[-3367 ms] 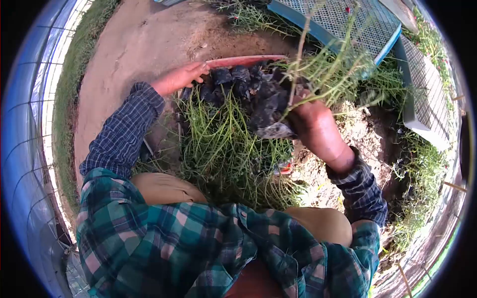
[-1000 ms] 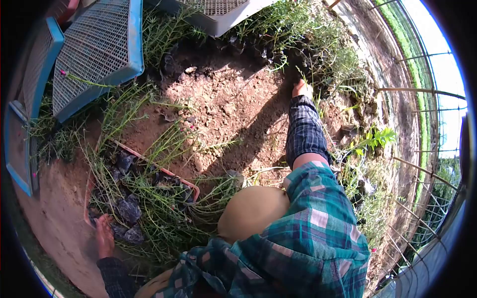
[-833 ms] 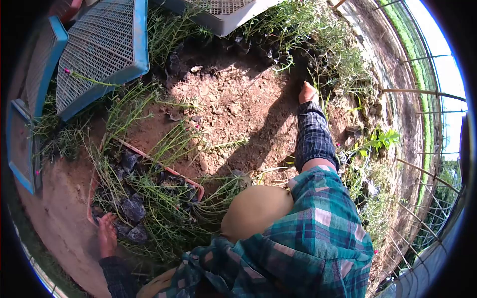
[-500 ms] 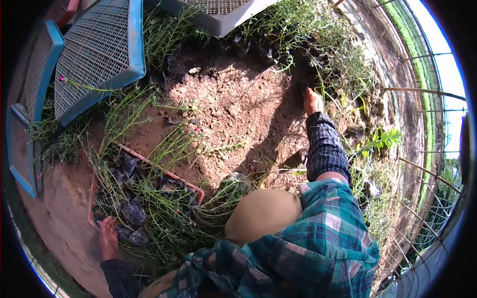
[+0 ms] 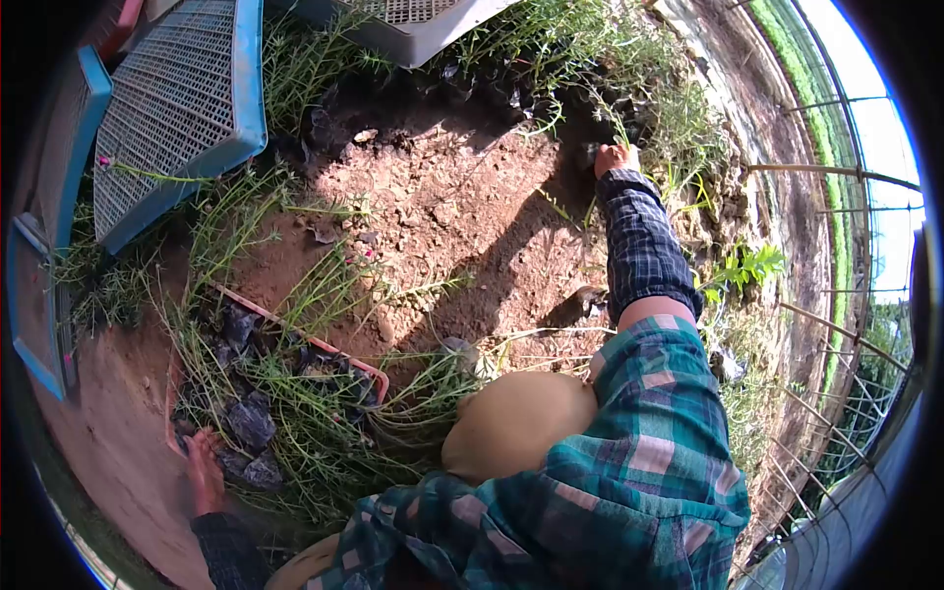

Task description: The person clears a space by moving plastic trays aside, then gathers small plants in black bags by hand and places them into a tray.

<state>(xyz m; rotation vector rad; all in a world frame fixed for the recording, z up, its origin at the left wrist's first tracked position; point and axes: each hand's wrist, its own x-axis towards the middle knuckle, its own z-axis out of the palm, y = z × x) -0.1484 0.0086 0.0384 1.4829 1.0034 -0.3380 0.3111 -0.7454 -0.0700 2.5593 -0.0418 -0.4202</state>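
At lower left, my left hand is closed on the rim of a thin-edged reddish crate. Inside the crate lie leafy flowering plants with their roots in black plastic bags. My right arm stretches far forward. My right hand is closed at the edge of a row of bagged plants, apparently around a plant in a black bag; shadow and the hand itself hide most of it. Thin green stems show just below that hand.
Blue-edged mesh trays lean at upper left, and a grey one stands at the top. Bare crumbly soil lies between my hands, with a dark bag on it. A wire fence runs along the right.
My right hand has moved slightly forward and its fingers have turned inward, with stems now showing beneath it. My left hand stays on the crate rim. The view has shifted slightly.
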